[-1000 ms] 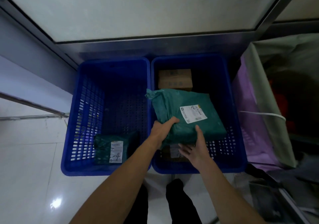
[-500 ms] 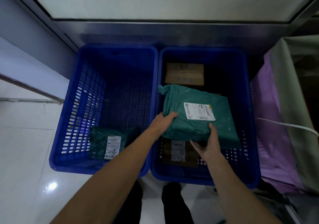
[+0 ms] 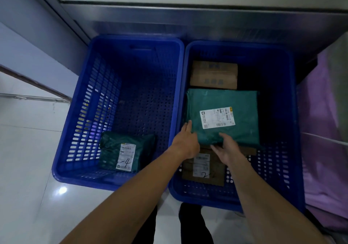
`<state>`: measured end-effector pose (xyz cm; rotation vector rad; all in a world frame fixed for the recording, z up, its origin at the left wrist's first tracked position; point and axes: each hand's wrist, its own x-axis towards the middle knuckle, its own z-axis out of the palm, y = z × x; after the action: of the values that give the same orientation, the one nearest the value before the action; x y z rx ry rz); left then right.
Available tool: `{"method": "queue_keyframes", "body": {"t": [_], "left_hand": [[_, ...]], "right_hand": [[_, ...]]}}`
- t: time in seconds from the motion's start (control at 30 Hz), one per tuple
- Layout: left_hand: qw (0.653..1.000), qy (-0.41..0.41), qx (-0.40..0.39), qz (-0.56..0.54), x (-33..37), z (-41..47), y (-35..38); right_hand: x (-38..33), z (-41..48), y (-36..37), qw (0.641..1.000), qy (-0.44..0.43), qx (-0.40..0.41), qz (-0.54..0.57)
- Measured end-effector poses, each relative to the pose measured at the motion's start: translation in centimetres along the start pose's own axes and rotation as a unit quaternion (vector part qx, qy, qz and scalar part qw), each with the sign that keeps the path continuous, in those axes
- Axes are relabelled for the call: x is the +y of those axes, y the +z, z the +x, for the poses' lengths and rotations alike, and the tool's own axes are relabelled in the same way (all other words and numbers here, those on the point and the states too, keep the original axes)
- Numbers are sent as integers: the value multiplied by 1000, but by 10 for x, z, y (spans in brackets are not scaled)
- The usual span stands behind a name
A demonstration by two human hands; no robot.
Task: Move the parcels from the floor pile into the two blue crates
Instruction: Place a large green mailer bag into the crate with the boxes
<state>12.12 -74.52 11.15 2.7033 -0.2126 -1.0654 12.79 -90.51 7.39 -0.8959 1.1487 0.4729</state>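
Two blue crates stand side by side on the floor. The left crate (image 3: 88, 115) holds one small green parcel (image 3: 111, 149) marked "-4" at its near end. The right crate (image 3: 293, 123) holds a brown box (image 3: 212, 74) at the far end, a brown parcel (image 3: 203, 172) marked "2" at the near end, and a large green parcel (image 3: 237, 99) lying flat across the middle. My left hand (image 3: 186, 142) touches that parcel's near left corner with straight fingers. My right hand (image 3: 227, 149) rests with loosely spread fingers at its near edge.
A metal-framed wall runs right behind the crates. Purple and pale cloth (image 3: 325, 131) hangs against the right crate's right side. Glossy white floor tile (image 3: 24, 159) lies to the left. My legs stand at the crates' near edge.
The large green parcel has gone down from a tilted hold to lie flat in the right crate. Both hands have slackened from gripping its near edge to loose contact.
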Motion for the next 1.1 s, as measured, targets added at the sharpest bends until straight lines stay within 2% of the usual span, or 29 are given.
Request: {"method": "queue_keyframes", "body": {"t": [0.2,0.4,0.77,1.1], "left_hand": [[998,-26,-37,-40,13,4,-5],[993,-41,-36,-103,18,-1,-22],[978,-12,8,-208,43,-70,-103],[956,-89,77,-270,7,-171,-141]], "right_hand": [[6,-4,5,996,38,-46,-66],[-5,-28,5,992,44,-45,-109],[-40,-129,13,962,-20,-72,-261],[-34,-210,74,915,-56,-110,-383]]}}
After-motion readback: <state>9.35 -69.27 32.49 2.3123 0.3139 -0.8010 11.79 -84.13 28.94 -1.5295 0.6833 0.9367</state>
